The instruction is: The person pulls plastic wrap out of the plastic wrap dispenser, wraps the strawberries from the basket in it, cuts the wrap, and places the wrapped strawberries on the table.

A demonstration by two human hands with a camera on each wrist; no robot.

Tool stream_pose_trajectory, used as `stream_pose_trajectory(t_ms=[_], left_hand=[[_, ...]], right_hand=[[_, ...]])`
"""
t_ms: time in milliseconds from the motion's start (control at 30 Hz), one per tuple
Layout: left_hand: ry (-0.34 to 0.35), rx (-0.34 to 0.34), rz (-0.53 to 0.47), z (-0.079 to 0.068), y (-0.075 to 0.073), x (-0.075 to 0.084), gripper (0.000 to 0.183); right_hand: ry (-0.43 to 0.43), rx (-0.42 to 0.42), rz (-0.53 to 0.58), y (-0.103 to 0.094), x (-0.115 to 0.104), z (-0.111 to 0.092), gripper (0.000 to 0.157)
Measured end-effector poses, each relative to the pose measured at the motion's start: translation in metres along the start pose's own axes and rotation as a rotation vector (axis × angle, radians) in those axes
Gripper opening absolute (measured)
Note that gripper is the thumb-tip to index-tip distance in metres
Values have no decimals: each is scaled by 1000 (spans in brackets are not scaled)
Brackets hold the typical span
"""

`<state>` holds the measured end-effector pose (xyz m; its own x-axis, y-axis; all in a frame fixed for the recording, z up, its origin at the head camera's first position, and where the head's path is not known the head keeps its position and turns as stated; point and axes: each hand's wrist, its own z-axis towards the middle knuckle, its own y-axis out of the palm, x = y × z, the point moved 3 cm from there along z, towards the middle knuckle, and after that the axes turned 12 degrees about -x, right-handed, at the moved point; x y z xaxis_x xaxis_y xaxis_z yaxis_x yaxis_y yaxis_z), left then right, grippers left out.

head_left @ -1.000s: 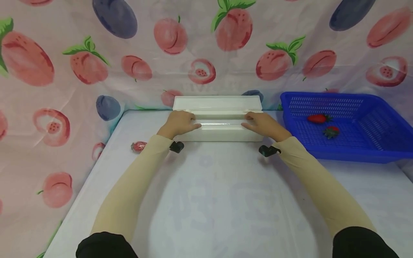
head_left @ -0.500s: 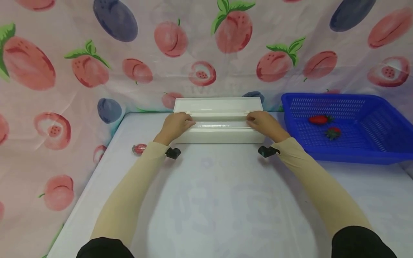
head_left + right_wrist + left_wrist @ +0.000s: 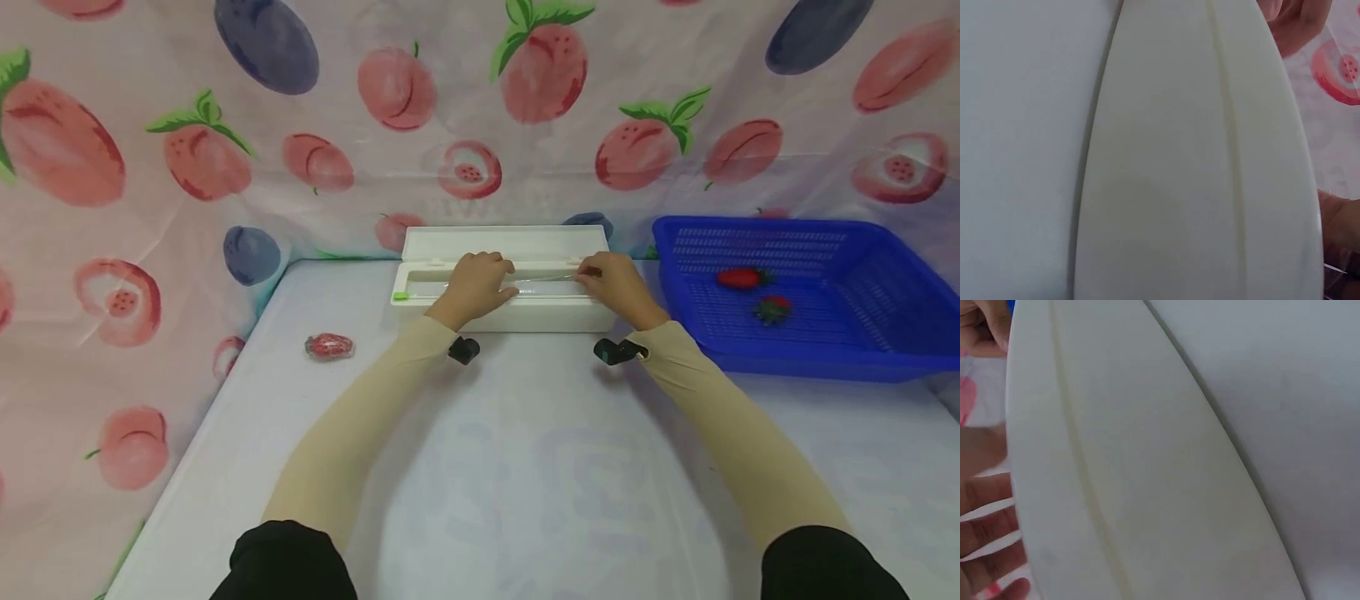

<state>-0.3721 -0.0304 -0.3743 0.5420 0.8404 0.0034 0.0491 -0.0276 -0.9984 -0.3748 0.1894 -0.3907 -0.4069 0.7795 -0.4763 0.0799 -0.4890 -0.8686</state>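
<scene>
A white cling film dispenser sits at the back of the table, its lid raised. Clear cling film shows in its trough. My right hand is at the right end and pinches the film's edge, which is drawn up in a thin line toward the fingertips. Over the middle of the trough is my left hand, thumb stretched out to the right. In the left wrist view, the left fingers are spread and loosely extended behind the dispenser's white front wall.
A red strawberry, shiny as if wrapped in film, lies left of the dispenser. On the right stands a blue plastic basket with two strawberries inside. A fruit-print cloth hangs behind the white table.
My left hand has left the dispenser's left end and moved right to its middle, uncovering a green tab and the wrapped strawberry. The right hand stays at the right end, now lifting film.
</scene>
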Motion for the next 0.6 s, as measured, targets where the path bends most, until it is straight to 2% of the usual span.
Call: stream_pose_trajectory(t_ms=[100,233,433,600], left_hand=[[1,-19,-12,9,2,5,32],[-34,-27,-17,6,5,-5,26],[-114,22,-3,-13,4,-37,23],[-140,92,-2,-35,3,-62,18]], right_hand=[[1,11,20,-2,-1,-1,13],[0,16,45,-1,-4,-1,13],[24,28,68,-3,-4,-6,14],[38,29,80,-3,-5,-9,16]])
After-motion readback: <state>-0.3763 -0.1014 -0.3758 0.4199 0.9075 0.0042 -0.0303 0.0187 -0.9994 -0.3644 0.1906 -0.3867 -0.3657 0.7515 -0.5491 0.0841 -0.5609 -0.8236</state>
